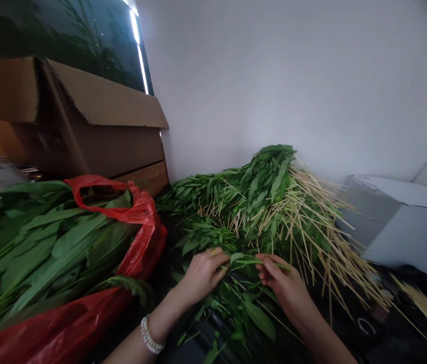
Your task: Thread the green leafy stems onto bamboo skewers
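A green leafy stem (250,261) stretches between my two hands. My left hand (206,273), with a beaded bracelet on its wrist, is closed on the stem's leafy left end. My right hand (278,278) pinches the stem's right part between thumb and fingers. Below both hands lie loose leaves and cut stems (259,319) on a dark surface. Just beyond them is a small bunch of leaves (207,236). Farther back, a large heap of leaves (270,174) has many thin wooden sticks (323,227) poking out to the right.
A red plastic bag (147,242) full of large green leaves (57,247) stands at the left. Behind it is an open cardboard box (114,144). At the right are a white box (418,232) and more thin sticks (425,306). A pale wall (274,76) rises behind.
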The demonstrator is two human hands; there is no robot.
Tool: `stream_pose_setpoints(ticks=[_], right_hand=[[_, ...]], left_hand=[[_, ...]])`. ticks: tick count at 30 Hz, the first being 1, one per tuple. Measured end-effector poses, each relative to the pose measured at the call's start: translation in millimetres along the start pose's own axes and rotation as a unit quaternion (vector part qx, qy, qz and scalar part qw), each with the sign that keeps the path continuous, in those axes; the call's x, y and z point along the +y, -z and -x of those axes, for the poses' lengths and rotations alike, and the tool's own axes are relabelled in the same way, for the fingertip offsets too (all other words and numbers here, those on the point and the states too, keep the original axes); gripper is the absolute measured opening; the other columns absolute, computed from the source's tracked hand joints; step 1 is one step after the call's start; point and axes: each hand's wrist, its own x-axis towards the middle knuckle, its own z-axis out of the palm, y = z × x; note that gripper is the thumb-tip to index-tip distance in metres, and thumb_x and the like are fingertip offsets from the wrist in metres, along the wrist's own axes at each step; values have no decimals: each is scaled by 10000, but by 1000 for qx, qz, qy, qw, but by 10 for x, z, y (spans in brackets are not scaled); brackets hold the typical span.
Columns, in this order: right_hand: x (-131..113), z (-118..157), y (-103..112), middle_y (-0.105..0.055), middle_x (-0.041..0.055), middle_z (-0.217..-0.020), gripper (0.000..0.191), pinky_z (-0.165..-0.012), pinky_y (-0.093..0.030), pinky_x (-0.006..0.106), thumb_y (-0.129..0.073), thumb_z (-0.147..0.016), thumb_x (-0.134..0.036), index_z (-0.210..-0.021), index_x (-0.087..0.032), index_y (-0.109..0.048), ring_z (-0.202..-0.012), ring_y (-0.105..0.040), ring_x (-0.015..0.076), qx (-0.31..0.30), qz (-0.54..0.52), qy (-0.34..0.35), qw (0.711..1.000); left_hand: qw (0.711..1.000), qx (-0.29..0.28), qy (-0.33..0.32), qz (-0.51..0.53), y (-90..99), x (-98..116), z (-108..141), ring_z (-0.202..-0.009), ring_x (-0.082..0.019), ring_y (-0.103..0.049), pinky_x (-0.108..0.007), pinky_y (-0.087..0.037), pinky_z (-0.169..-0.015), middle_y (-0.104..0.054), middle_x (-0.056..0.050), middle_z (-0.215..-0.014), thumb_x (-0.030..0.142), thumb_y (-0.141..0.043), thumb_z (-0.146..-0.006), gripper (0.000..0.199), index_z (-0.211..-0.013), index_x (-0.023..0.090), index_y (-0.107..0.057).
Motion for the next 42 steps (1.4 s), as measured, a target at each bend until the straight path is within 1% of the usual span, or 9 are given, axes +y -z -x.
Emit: stream_pose_setpoints(ticks=[5,10,15,18,25,29,32,38,42], right_hand=[[11,24,-33,-662,37,-685,414,-528,-399,242,-755,-657,-514,-897,-177,-733,-569,-534,120,-17,37,3,999],[61,48,-138,-659,39,-680,411,-520,-389,232,-759,-651,-523,-876,-179,-742,-555,-522,104,-22,9,-7,1000],[37,26,-80,-635,27,-649,376,-506,-381,225,-777,-642,-497,-831,-174,-743,-549,-491,94,26,-44,-1,999],[-3,1,7,-628,23,-653,364,-507,-381,224,-775,-650,-485,-825,-168,-739,-556,-480,94,53,-47,5,997],[14,34,-60,-643,31,-666,394,-514,-392,219,-758,-654,-497,-862,-164,-730,-569,-524,106,-6,44,5,999],[35,57,-88,-654,38,-690,391,-538,-416,227,-719,-698,-509,-889,-168,-728,-591,-544,116,-38,81,24,996],[42,57,-80,-660,42,-698,389,-547,-425,233,-701,-718,-512,-897,-168,-727,-598,-551,120,-52,101,34,993],[53,40,-69,-679,54,-713,404,-557,-445,255,-711,-701,-515,-907,-167,-725,-595,-570,134,-62,124,46,989],[59,63,-114,-686,64,-712,438,-554,-459,273,-721,-673,-532,-905,-161,-732,-582,-578,145,-52,140,45,988]], left_hand=[[996,-8,10,-90,-58,23,15,-691,-169,-541,-256,-405,-627,-564,-28,-755,133,-499,-790,80,-755,186,-549],[984,72,142,83,-96,37,-46,-638,-143,-489,-243,-357,-603,-491,8,-653,135,-437,-745,128,-634,188,-473],[868,203,313,328,-1,-228,-98,-510,-110,-342,-218,-290,-496,-329,50,-530,238,-381,-749,175,-582,194,-411],[831,251,329,373,77,-322,-103,-495,-101,-307,-205,-264,-465,-336,57,-544,298,-394,-804,199,-645,189,-442],[912,123,182,347,103,-66,-80,-660,-125,-535,-217,-415,-638,-614,4,-716,343,-621,-800,188,-810,156,-632],[958,-3,92,272,87,26,-27,-860,-177,-632,-256,-445,-794,-714,-49,-952,293,-549,-873,216,-989,193,-701],[981,-67,36,176,62,55,2,-855,-173,-637,-247,-442,-772,-712,-44,-967,277,-493,-908,264,-1101,232,-667],[996,-74,17,50,14,78,24,-750,-166,-611,-233,-413,-696,-683,-36,-815,165,-510,-834,204,-938,199,-682],[994,-9,79,70,-35,43,7,-668,-151,-568,-225,-382,-644,-625,-12,-692,132,-506,-757,165,-760,182,-663]])
